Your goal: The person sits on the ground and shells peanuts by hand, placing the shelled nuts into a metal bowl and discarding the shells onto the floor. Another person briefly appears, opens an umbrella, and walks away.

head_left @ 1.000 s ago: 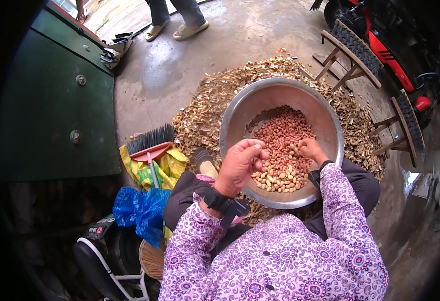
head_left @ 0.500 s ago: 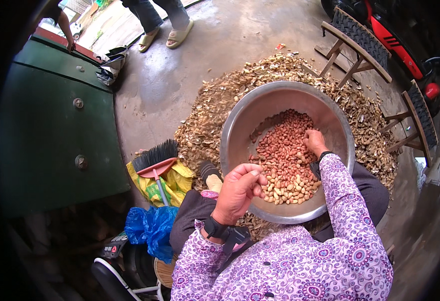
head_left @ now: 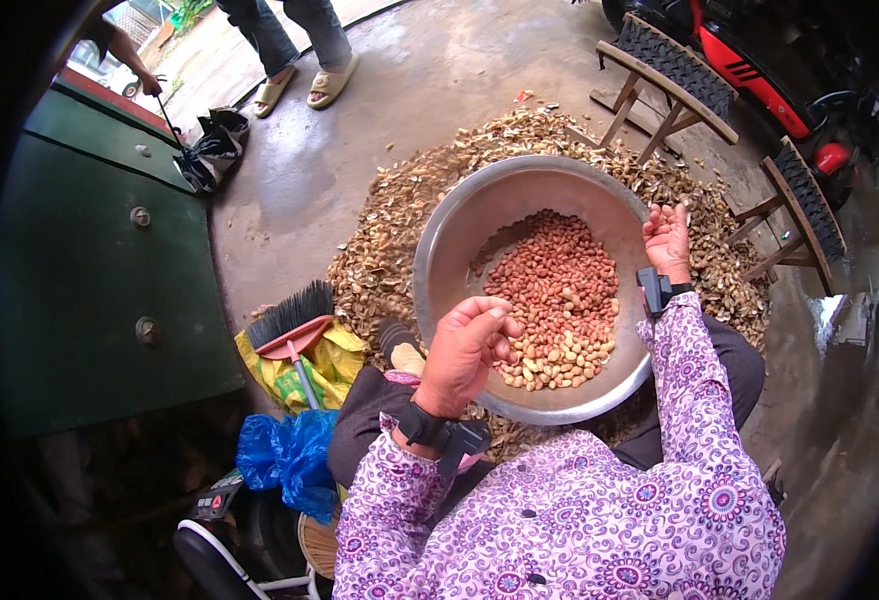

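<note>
The right hand (head_left: 667, 240) has come up out of the peanuts (head_left: 557, 300) since 1 second ago, when it was dug into the heap beside the other hand. Now it rests on the far right rim of the metal bowl (head_left: 459, 225), fingers loosely spread and holding nothing that can be seen. The left hand (head_left: 471, 345) has drawn back to the near left rim, its fingers curled narrow, thumb against fingertips; whether a nut sits between them cannot be told. The peanuts lie in the bowl, reddish ones in the middle, paler ones piled toward the near edge. By my reading the sorting pauses here, with the right hand steadying the bowl. A pile of shells (head_left: 399, 220) rings the bowl on the concrete floor (head_left: 309, 160).
</note>
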{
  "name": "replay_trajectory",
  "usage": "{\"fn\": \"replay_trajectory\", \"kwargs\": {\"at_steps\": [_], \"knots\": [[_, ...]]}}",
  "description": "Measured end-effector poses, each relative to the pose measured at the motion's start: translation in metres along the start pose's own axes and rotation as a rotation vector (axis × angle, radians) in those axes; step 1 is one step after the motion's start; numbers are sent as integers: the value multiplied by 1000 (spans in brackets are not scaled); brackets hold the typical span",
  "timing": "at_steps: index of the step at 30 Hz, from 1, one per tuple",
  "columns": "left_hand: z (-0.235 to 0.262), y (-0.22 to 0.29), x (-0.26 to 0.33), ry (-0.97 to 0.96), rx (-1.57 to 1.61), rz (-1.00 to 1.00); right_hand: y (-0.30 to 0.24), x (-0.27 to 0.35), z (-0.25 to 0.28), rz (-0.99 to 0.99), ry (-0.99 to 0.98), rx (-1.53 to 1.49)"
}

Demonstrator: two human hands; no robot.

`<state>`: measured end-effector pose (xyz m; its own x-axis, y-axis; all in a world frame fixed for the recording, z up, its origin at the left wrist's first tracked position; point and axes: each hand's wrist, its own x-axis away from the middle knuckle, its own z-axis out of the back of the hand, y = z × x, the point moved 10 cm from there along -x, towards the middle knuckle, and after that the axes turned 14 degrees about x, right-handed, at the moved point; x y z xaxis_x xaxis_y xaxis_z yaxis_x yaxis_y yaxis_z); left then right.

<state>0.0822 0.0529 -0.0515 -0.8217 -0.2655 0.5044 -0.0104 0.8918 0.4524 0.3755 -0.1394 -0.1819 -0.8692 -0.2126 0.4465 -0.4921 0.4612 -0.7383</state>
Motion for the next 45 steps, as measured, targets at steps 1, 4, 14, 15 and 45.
{"fn": "replay_trajectory", "kwargs": {"at_steps": [1,4,14,15,45], "knots": [[-1,0,-1,-6,2,1,0,0,2,6,0,2],[-3,0,-5,-7,13,1,40,1,-4,-17,-156,772],[2,10,4,-2,-30,-49,141,77,-64,489,-661,1902],[0,3,-2,-19,-25,-32,138,78,-59,459,-693,1952],[-43,-34,-31,-136,-61,0,-27,248,-224,945,-872,1408]]}}
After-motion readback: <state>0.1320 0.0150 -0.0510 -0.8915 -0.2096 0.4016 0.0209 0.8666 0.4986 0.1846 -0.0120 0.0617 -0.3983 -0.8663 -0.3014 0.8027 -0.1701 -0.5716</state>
